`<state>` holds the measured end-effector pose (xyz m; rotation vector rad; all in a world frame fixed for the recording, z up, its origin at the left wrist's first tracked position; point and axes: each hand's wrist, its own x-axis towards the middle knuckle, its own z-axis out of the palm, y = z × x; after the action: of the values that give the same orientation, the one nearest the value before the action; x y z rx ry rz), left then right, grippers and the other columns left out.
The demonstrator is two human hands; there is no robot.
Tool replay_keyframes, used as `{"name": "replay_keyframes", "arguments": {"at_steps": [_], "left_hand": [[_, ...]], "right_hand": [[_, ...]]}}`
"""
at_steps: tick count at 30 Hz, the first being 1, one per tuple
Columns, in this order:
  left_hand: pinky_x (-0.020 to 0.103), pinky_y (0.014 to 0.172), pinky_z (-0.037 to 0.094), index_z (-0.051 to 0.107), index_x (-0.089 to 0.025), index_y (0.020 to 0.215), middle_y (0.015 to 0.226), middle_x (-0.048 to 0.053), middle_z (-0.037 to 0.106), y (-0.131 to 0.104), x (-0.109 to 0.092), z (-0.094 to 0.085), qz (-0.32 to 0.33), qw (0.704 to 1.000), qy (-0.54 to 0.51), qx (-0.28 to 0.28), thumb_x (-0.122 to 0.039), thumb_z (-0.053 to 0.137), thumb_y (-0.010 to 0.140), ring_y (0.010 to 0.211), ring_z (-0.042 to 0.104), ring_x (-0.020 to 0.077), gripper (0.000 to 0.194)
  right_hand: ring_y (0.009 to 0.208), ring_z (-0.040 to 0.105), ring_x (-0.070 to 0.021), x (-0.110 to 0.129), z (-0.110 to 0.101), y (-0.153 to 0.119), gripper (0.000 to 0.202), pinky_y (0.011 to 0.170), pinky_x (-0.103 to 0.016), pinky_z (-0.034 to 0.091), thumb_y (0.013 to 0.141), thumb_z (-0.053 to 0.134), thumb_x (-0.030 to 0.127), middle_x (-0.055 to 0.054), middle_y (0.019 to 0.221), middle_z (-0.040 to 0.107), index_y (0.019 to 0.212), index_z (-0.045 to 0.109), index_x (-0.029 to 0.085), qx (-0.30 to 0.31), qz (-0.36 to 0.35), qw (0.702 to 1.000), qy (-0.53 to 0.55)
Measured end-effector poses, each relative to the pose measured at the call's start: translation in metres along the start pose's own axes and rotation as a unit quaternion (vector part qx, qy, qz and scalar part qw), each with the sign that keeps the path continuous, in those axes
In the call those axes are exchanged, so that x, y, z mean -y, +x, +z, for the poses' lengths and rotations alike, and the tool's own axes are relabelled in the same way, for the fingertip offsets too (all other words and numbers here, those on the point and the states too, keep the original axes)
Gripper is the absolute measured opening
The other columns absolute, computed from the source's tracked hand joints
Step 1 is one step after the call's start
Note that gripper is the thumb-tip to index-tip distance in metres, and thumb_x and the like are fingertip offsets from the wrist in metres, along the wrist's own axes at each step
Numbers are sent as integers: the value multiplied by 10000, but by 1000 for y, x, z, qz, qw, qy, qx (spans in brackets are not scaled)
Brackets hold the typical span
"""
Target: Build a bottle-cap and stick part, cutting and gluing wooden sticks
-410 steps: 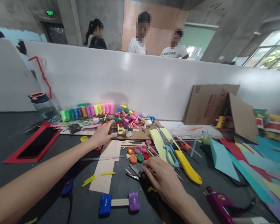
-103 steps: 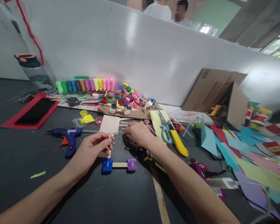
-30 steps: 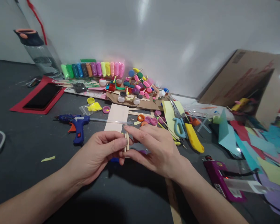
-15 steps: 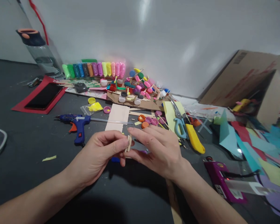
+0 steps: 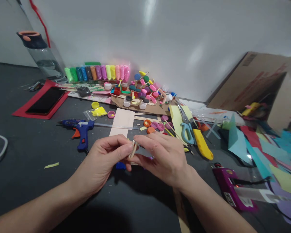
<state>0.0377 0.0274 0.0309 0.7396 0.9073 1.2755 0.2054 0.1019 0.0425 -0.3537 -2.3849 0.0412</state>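
Between my two hands, above the dark table, are short pale wooden sticks [image 5: 133, 150] held side by side and nearly upright. My left hand [image 5: 111, 155] pinches them between thumb and bent fingers. On the other side, my right hand [image 5: 163, 157] has its thumb at the lower ends and its fingertips at the upper ends, closed on the same sticks. Behind the hands lies a pale paper strip [image 5: 121, 121]. A blue piece [image 5: 120, 165] shows partly below my left fingers; the rest is hidden.
A blue glue gun [image 5: 82, 129] lies left, with a phone [image 5: 46, 100] on red paper beyond it. Scissors [image 5: 186, 129] and a yellow utility knife [image 5: 201, 142] lie right. Coloured clay packets [image 5: 97, 72] and bottle caps line the back. A purple device [image 5: 232, 187] sits front right.
My right fingertips have shifted slightly down and in against the tops of the sticks. The sticks now lean a little more to the right. Nothing else has visibly moved.
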Motion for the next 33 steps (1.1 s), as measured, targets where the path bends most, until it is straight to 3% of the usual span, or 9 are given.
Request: {"name": "replay_keyframes", "arguments": {"at_steps": [9, 14, 24, 29, 33], "left_hand": [[201, 661, 443, 719, -217, 749, 666, -53, 614, 1, -5, -10, 6, 991, 129, 43, -314, 669, 884, 605, 555, 66, 174], [164, 604, 449, 719, -183, 714, 610, -47, 609, 3, -6, -6, -31, 998, 51, 30, -281, 704, 846, 533, 543, 44, 165], [139, 387, 490, 689, -157, 645, 554, -35, 592, 1, -10, -3, -102, 993, -59, 31, -276, 761, 784, 464, 528, 65, 196], [127, 365, 483, 671, -163, 648, 552, -44, 596, 1, -10, -4, -101, 993, -43, 35, -295, 753, 796, 444, 528, 59, 214], [108, 374, 465, 689, -173, 675, 549, -44, 604, 1, -9, -8, -69, 996, 40, 45, -324, 753, 801, 464, 541, 58, 206]], "right_hand": [[643, 565, -131, 0, -1, -2, 293, 603, -248, 435, 910, 658, 334, -33, 791, 693, 1100, 593, 120, 10, 10, 999, 31], [655, 578, -130, -1, -1, -1, 282, 623, -247, 444, 920, 647, 278, -45, 805, 708, 1126, 593, 93, 17, -5, 999, 34], [641, 591, -132, -3, -4, -1, 359, 635, -257, 456, 904, 664, 347, -46, 772, 717, 1137, 606, 80, 31, -6, 998, 53], [631, 596, -131, -3, -4, 1, 323, 626, -251, 447, 919, 644, 347, -32, 736, 705, 1115, 601, 93, 29, -14, 998, 54], [607, 590, -131, -2, -5, 1, 305, 606, -255, 430, 937, 610, 371, -27, 705, 694, 1075, 614, 99, 34, -6, 998, 56]]}}
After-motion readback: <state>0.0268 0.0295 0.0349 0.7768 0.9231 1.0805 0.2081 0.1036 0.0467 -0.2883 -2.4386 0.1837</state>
